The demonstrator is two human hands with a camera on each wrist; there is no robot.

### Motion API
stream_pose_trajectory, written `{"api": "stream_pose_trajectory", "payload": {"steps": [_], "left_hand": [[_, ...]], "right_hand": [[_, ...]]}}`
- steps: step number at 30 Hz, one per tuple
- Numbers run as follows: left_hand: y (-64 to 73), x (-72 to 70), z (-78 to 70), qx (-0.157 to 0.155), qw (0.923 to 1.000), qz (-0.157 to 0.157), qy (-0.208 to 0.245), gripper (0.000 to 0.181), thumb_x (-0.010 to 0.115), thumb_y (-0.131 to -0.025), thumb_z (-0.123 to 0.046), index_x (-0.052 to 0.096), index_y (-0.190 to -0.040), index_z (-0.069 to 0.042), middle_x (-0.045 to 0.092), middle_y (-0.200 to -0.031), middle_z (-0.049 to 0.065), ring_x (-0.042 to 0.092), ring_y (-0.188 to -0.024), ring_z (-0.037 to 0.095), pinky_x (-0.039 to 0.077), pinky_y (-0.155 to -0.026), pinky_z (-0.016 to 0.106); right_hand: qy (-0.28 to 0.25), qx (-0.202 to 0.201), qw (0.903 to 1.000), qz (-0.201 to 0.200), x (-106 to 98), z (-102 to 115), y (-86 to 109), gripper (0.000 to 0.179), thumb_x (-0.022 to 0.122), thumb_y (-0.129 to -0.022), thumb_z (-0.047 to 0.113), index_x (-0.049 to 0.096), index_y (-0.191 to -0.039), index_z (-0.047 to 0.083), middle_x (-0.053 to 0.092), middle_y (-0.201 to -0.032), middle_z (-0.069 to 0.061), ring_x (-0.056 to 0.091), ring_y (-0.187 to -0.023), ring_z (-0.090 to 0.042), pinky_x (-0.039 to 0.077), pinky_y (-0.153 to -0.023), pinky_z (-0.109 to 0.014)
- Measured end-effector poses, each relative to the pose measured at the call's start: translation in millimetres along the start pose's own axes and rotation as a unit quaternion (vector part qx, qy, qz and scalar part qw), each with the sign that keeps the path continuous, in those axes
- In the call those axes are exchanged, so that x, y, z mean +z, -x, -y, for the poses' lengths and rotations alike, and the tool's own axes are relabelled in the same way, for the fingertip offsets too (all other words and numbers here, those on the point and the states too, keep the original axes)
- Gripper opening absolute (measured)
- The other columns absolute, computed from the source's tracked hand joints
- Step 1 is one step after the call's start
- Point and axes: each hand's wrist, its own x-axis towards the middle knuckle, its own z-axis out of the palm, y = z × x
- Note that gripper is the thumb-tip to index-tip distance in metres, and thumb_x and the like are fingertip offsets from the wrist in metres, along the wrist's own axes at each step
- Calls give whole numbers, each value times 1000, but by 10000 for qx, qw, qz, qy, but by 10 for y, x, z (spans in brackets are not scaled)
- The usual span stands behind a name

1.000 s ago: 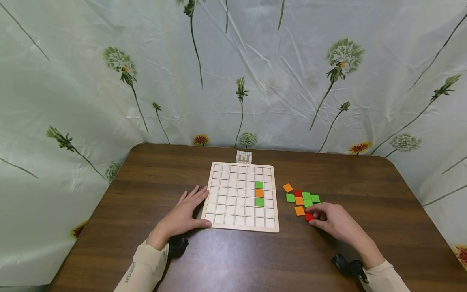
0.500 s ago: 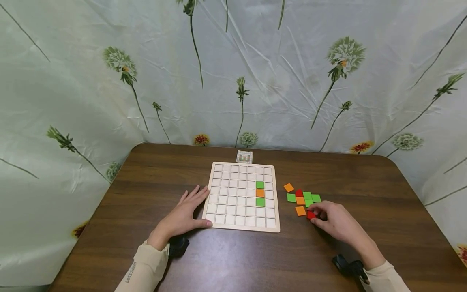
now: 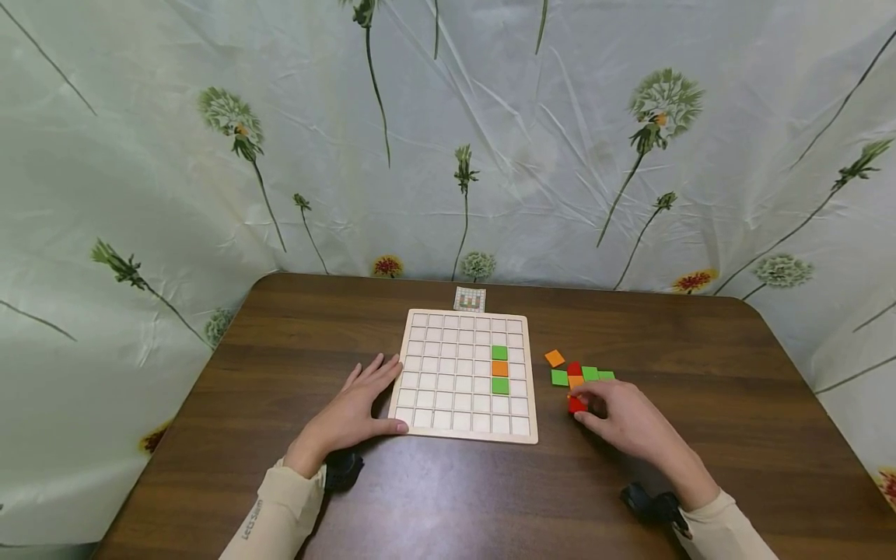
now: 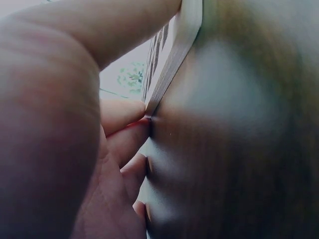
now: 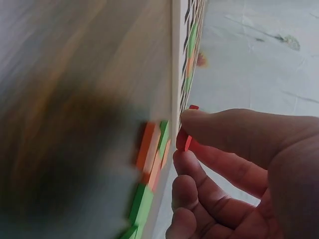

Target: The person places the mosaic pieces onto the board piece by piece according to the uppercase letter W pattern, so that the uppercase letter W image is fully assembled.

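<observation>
Head view: the left hand [image 3: 351,411] lies with fingers stretched out, index finger and thumb touching the grid board [image 3: 446,364] just to its right; and the right hand [image 3: 630,416] pinches a red tile [image 3: 576,404], loose tiles [image 3: 589,373] just beyond it, the board to its left. Left wrist view: there's the index fingertip, against the board's edge, by the tabletop [image 4: 224,164]. Right wrist view: thumb and finger grip that red tile, raised off the tabletop, loose tiles nearby.

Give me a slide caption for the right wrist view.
Right hand pinches a red tile near green tiles and orange tiles.
</observation>
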Motion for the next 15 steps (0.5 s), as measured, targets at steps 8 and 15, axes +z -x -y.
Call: {"api": "stream_pose_trajectory", "payload": {"steps": [8, 15], "left_hand": [[6, -12, -9, 65, 10000, -15, 18, 102, 80, -81, -52, 30, -158, -6, 24, -165, 6, 9, -154, 29, 1, -122, 55], [1, -7, 1, 71, 10000, -11, 16, 102, 80, -81, -51, 30, -158, -7, 23, -165, 6, 8, -154, 29, 1, -122, 55]], "right_hand": [[-115, -450, 9987, -214, 104, 223, -127, 20, 80, -84, 11, 74, -103, 9, 62, -84, 9, 54, -74, -8, 49, -64, -26], [63, -535, 9985, -82, 213, 391, -249, 23, 82, -84, 15, 73, -105, 8, 60, -84, 8, 50, -75, -8, 47, -65, -26]]}}
